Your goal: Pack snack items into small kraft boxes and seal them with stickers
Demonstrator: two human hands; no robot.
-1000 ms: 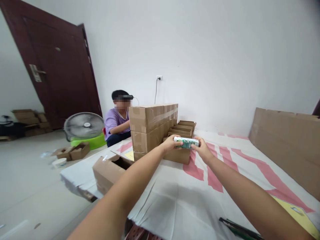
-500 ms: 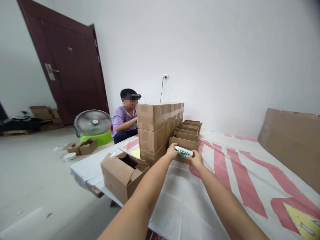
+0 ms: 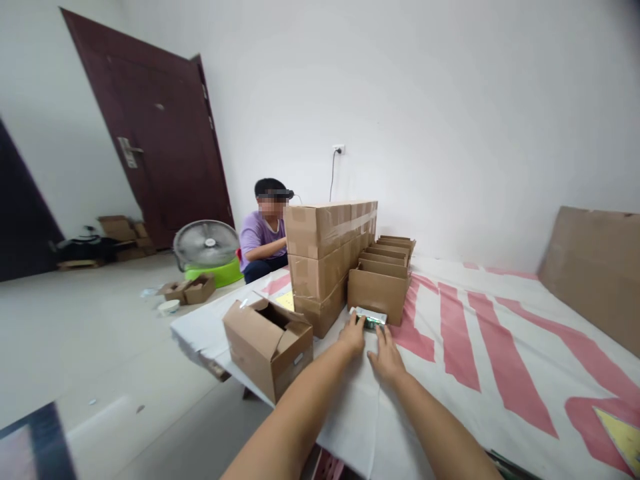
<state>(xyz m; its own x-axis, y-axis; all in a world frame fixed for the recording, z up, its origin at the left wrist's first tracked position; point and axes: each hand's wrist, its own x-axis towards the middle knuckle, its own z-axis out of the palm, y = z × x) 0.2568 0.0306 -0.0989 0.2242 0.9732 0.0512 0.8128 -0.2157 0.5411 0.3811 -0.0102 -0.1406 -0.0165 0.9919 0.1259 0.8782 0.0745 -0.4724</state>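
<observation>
A small white and green carton [image 3: 371, 319] lies on the cloth-covered table, right at the foot of an open cardboard box [image 3: 377, 293]. The fingertips of my left hand [image 3: 353, 335] rest on its left end. At its right end, my right hand [image 3: 389, 357] touches it with stretched fingers, the thumb well apart. Neither hand is wrapped round the carton. The box behind it heads a row of open boxes [image 3: 395, 252] running toward the wall. The carton's print is too small to read.
Taped cardboard boxes [image 3: 317, 233] are stacked left of the row. A box with loose flaps [image 3: 265, 343] stands near the table's left edge. Behind the stack sits a person in a purple shirt [image 3: 257, 233]. A fan [image 3: 206, 243] is on the floor, and a cardboard sheet [image 3: 595, 280] stands far right.
The carton was held up between both hands in front of the first open box. It has come down onto the cloth, and my fingers have loosened. The view has shifted left.
</observation>
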